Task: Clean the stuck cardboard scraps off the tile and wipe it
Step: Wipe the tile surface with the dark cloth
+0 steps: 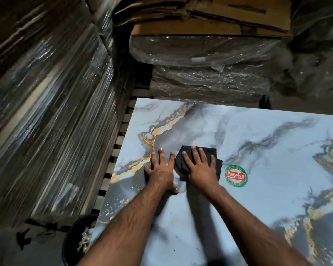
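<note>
Tile (258, 150) of glossy pale blue-grey marble pattern, veined in dark grey and gold, lies flat across the lower right of the view, resting on a slatted wooden pallet (112, 162) whose boards show along its left edge. Pressed flat on the tile's surface near its left half is a folded black cloth (215, 162), held down by the person's right hand (199, 167), whose fingers are straight and spread over the fabric. Just beside it, the left hand (161, 169) lies palm down on the bare tile with fingers splayed and the thumb stretched toward the cloth; it holds nothing. Both bare forearms reach in from the bottom edge of the frame. To the right of the cloth, close by but apart from it, a round green and red sticker (235, 176) reading "Patelsa" is stuck to the tile. At the tile's near left corner, a dark round bucket (71, 240) stands on the floor, with pale scraps (85, 239) visible inside it. Beyond the tile's far edge sit stacked packs wrapped in clear plastic film (206, 73), topped by flattened brown cardboard boxes (210, 18). A tall film-wrapped stack (46, 112) fills the left side of the dim storeroom, blurred in this view.
</note>
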`<state>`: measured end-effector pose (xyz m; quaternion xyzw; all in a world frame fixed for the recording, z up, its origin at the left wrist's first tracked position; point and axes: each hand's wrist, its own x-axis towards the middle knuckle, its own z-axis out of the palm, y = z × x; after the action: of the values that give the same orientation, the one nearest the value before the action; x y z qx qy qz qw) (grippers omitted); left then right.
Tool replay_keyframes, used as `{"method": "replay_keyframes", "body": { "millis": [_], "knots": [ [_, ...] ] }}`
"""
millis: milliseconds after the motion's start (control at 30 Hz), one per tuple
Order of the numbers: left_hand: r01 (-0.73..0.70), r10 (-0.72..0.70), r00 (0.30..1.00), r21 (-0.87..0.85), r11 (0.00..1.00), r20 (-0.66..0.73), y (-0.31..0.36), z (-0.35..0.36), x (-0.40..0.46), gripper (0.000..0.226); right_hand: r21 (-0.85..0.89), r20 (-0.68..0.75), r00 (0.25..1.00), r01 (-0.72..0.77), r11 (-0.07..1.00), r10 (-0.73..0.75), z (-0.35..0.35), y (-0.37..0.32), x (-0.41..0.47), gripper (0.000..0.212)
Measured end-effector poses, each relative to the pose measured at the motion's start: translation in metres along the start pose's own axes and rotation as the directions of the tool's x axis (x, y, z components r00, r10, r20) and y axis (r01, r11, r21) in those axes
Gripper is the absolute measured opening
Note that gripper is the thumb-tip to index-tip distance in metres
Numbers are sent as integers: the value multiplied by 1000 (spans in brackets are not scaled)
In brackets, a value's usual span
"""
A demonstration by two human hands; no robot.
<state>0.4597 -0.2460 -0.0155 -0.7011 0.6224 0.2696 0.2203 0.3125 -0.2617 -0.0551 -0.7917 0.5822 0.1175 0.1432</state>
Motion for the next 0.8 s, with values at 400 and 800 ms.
{"method": "replay_keyframes", "body": {
  "millis": [400,800],
  "knots": [
    [-198,213,958,95,976,-193,-50,49,-33,105,33,81,991,-112,993,109,-48,21,86,74],
    [-250,266,958,150,957,-103,-63,54,-60,121,-5,35,998,-50,999,50,18,-29,-57,80]
  ]
}}
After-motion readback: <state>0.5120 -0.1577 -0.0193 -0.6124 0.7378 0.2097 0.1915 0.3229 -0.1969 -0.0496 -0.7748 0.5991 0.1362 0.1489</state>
